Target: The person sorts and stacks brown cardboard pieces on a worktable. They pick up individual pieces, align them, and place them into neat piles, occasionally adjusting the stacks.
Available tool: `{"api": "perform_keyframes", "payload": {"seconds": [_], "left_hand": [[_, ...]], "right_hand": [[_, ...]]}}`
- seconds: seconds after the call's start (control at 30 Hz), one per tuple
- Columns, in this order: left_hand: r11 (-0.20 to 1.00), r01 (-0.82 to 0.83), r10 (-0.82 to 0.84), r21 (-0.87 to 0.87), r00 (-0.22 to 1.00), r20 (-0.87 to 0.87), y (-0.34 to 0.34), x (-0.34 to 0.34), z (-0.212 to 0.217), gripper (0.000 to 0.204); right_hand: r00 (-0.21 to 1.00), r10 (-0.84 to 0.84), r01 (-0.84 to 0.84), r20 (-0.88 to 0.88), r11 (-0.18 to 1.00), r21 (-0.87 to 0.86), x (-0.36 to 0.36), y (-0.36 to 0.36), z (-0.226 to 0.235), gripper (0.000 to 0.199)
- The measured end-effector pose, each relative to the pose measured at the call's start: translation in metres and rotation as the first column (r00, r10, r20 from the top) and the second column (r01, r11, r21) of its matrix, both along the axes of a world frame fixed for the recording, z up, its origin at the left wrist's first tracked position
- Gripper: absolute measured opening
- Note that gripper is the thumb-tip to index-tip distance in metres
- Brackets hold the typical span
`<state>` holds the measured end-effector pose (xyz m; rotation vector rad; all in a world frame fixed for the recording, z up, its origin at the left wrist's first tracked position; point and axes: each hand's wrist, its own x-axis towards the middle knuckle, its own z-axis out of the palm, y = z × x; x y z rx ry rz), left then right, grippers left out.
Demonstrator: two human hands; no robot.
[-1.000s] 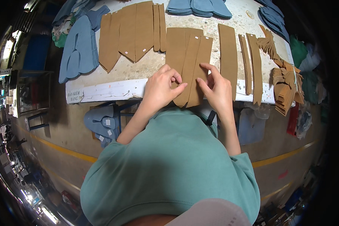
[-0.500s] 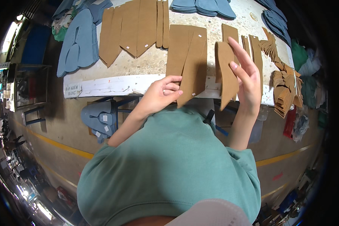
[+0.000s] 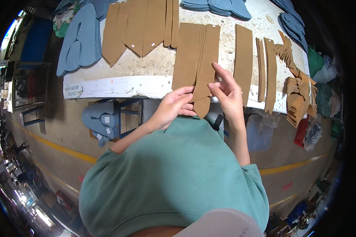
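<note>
Since the earlier frame, the right hand has been brought back down from its raised position to the near end of the tan stack, and the loose tan piece it then held is no longer in it.

The speckled work table is noted as the largest item, with a white front edge. Blue fabric cut-outs are stacked at its left end, and more blue pieces along the far edge. A group of tan pointed pieces is laid left of centre. The tan stack is laid in the middle, its pointed near end overhanging the front edge. A single tan strip and narrower tan strips are laid to its right, apart from it.

The stack's pointed end is pinched by the left hand, fingers curled closed on it. The right hand is pressed against the stack's right edge, fingers partly extended, thumb on the top piece.
</note>
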<state>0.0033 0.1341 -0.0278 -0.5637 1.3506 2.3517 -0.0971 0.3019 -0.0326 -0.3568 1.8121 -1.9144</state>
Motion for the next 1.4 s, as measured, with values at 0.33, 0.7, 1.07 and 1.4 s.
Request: {"api": "perform_keyframes", "payload": {"seconds": [0.33,0.7,1.07,1.4], "left_hand": [[0.996,-0.008,0.007,-0.092,1.000,-0.014,0.003,0.001,-0.009,0.041],[0.998,0.056,-0.061,-0.040,0.990,-0.129,0.005,-0.003,-0.006,0.042],[0.956,0.170,-0.217,-0.240,0.959,-0.185,0.009,-0.019,0.004,0.025],[0.965,0.142,-0.192,-0.222,0.956,-0.223,0.006,-0.015,-0.006,0.025]], "right_hand": [[0.995,0.050,-0.054,0.086,0.998,0.042,0.019,0.013,0.015,0.056],[0.993,-0.101,0.112,-0.065,0.977,0.183,0.016,0.009,0.015,0.048],[0.986,-0.054,0.034,-0.160,0.992,-0.124,-0.058,0.063,0.084,0.040],[0.917,-0.348,0.321,-0.195,0.934,-0.158,-0.114,0.124,0.062,0.043]]}}
